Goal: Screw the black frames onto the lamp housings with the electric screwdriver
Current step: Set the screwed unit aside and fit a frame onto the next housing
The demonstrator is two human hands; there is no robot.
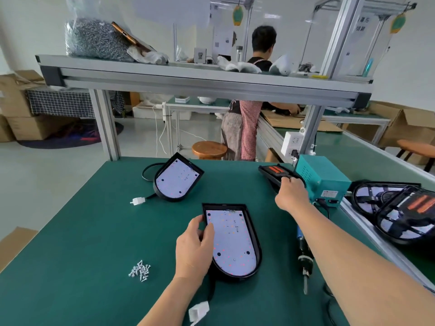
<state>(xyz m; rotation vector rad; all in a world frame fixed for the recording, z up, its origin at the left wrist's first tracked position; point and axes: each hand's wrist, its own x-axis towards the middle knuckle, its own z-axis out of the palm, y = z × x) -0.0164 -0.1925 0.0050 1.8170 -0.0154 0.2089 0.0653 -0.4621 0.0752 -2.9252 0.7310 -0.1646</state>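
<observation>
A pale workshop is spreading out behind the green desk [94, 231]

An aluminium shelf [188, 78] is running across the upper frame on grey posts. White walls [30, 31] are enclosing the room, and a pale floor [58, 165] is showing at the left, where cardboard boxes [18, 109] are sitting beside a checked cloth [61, 102]. At centre a round wooden stool [209, 148] is standing next to a person [249, 128] in a checked apron, who is facing away towards another green-topped bench [353, 117].

Left hand [195, 245] holds the lamp housing [234, 242]; outstretched right hand [290, 194] grips a black frame [274, 171].
</observation>
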